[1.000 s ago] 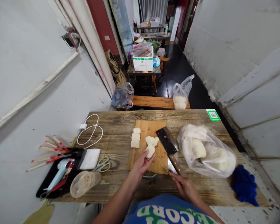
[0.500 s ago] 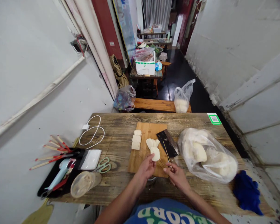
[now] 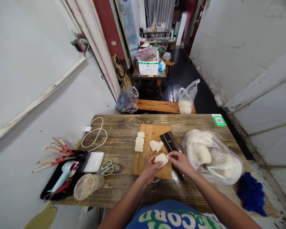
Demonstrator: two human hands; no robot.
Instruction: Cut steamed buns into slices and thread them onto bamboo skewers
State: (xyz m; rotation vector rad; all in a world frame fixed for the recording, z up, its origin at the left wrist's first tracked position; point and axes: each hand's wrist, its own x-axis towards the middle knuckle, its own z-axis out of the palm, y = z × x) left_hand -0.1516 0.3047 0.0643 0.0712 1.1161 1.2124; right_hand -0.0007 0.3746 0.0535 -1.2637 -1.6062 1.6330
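Observation:
My left hand [image 3: 149,169] is closed around the edge of a white steamed bun slice [image 3: 161,158], held above the cutting board [image 3: 138,165]. My right hand [image 3: 181,163] pinches a thin bamboo skewer [image 3: 167,140] that slants up and left across the cleaver. Its fingertips are beside the slice's right edge; whether they touch it I cannot tell. A few bun slices [image 3: 153,145] overlap in the middle of the board, and several more slices [image 3: 139,140] stand in a row on its left. The cleaver [image 3: 173,143] lies along the board's right side. Loose skewers [image 3: 174,180] lie near my right wrist.
A plastic bag of buns [image 3: 211,159] sits to the right, beside a blue cloth [image 3: 252,194]. On the left are green-handled scissors [image 3: 107,168], a plastic cup [image 3: 84,187], a white cable [image 3: 105,130] and a black tray [image 3: 47,187]. Beyond the table stands a bench [image 3: 157,105].
My right hand has moved up and in toward the slice, with the skewer now slanting the other way. My left hand has turned the slice so that it lies flatter.

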